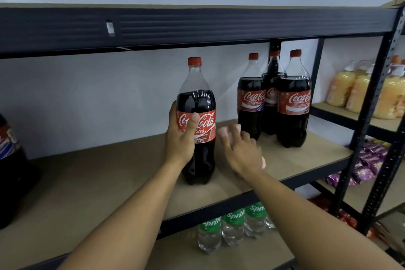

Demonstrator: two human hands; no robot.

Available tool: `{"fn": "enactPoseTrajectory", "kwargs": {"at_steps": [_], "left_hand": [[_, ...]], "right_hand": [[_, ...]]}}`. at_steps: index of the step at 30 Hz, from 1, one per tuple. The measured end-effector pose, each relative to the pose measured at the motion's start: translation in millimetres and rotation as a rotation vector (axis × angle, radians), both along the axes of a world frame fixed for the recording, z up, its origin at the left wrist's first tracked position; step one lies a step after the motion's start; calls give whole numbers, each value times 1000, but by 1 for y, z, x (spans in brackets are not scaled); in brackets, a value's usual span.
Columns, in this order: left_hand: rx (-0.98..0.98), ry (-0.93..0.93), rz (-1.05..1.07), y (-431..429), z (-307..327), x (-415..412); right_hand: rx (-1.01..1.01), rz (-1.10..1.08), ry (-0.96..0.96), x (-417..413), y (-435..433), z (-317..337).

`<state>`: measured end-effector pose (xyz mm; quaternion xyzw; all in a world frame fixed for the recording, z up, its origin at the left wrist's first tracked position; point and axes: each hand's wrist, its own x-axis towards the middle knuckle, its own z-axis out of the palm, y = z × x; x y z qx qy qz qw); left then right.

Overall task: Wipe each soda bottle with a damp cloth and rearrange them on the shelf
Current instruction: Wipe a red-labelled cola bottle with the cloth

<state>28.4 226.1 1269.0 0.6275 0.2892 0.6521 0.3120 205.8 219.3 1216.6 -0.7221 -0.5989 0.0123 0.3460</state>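
Red-labelled cola bottle [198,103] is standing upright on the brown shelf board [109,182], about mid-shelf and well apart from a cluster of three cola bottles [293,103] at the right end. Left hand [180,138] is reaching up from below and gripping the bottle at label height: the thumb is lying across the front of the label, and the fingers are wrapping round the far side, out of sight. Left forearm is running diagonally up from the bottom edge. Right hand [241,151] is hovering just right of the bottle, back of the hand facing the camera, fingers bent over a pink cloth [228,130] and holding it under the palm. The cloth is showing only as a pale wad past the fingertips and a sliver near the heel of the hand; motion blur is smearing both, so whether the cloth is touching the bottle cannot be told. One bottle in the cluster is standing behind the other two, mostly covered. Another dark bottle [11,171] is being cut off by the left edge. Sprite bottles [232,226] on the shelf below are partly hidden by the board and the right forearm. Orange drink bottles [359,92] on the neighbouring rack are looking soft and blurred.
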Motion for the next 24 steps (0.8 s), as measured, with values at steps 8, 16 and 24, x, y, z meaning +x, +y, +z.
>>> {"fn": "enactPoseTrajectory", "kwargs": {"at_steps": [8, 16, 24], "left_hand": [[-36, 62, -69, 1, -6, -6], [-98, 215, -121, -16, -45, -35], [-113, 234, -36, -18, -46, -72]], "right_hand": [[119, 279, 277, -10, -26, -4], [139, 609, 656, -51, -34, -4], [156, 630, 738, -92, -31, -7]]}}
